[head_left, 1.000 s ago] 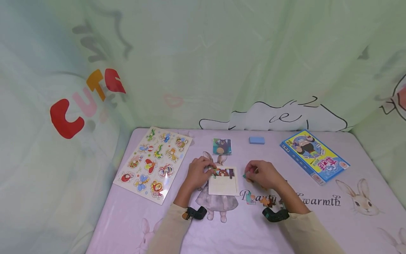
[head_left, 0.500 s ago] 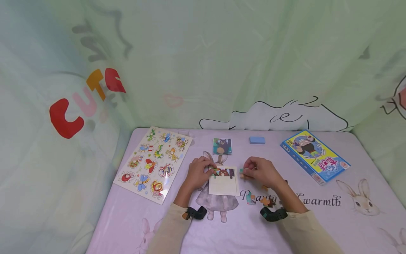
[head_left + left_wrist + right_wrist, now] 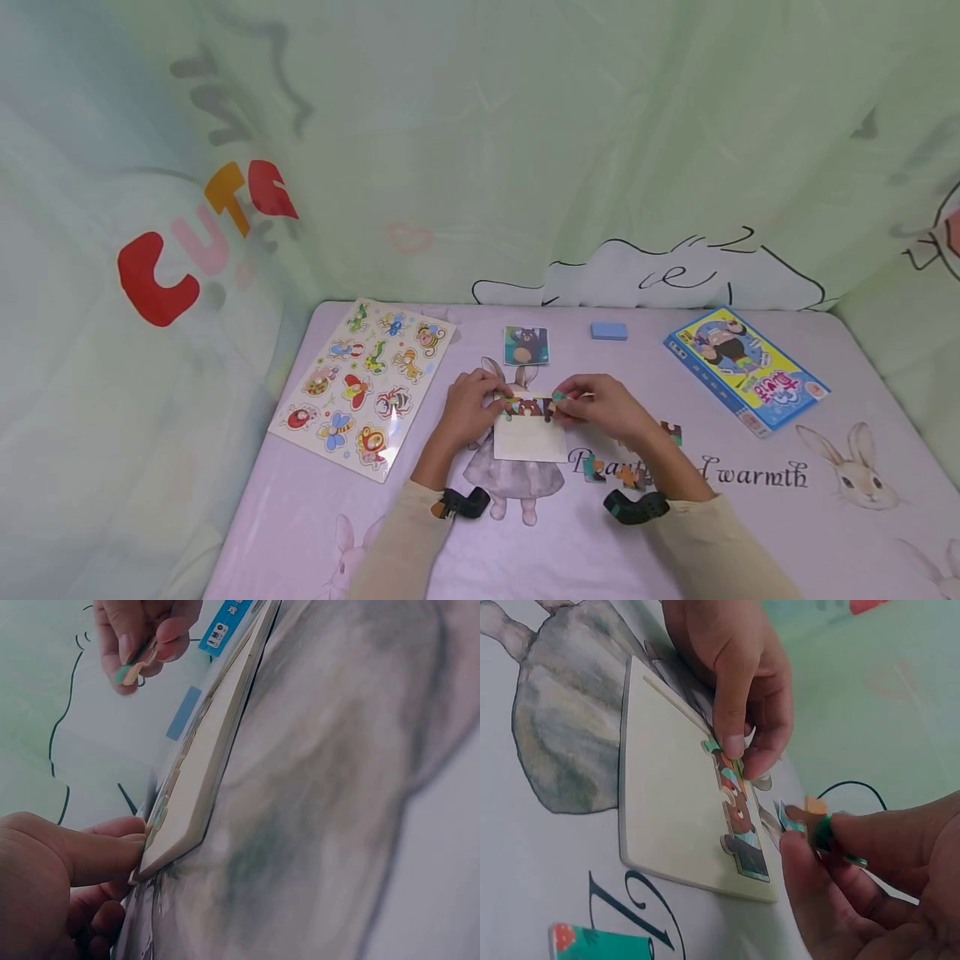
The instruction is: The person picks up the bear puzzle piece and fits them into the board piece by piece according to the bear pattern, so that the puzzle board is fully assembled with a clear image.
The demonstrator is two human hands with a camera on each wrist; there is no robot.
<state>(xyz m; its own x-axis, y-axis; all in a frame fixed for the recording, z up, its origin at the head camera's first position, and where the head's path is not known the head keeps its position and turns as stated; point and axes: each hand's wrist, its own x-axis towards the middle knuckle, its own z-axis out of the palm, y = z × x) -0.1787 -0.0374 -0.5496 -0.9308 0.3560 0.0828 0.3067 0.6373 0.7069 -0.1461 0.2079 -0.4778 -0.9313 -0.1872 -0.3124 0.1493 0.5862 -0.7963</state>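
Observation:
A pale square puzzle board (image 3: 529,442) lies on the table in front of the person, a row of bear-picture puzzle pieces (image 3: 739,814) along its far side. My left hand (image 3: 471,408) holds the board at its far left corner, thumb on top by the end piece and fingers along the edge. Between the right hand's (image 3: 603,408) thumb and fingers a small teal and brown puzzle piece (image 3: 821,831) is pinched. In the right wrist view it hangs above the board's far right corner, tilted and partly covered by fingertips.
Several loose puzzle pieces (image 3: 632,477) lie right of the board, under and beside the right forearm. Behind it sits a bear picture card (image 3: 526,346), with a blue block (image 3: 608,332) farther right. A colourful box (image 3: 746,371) is at right, an insect board (image 3: 360,387) at left.
My right hand has moved left with the pinched puzzle piece, from beside the board to over its far right corner. The left hand has stayed on the board.

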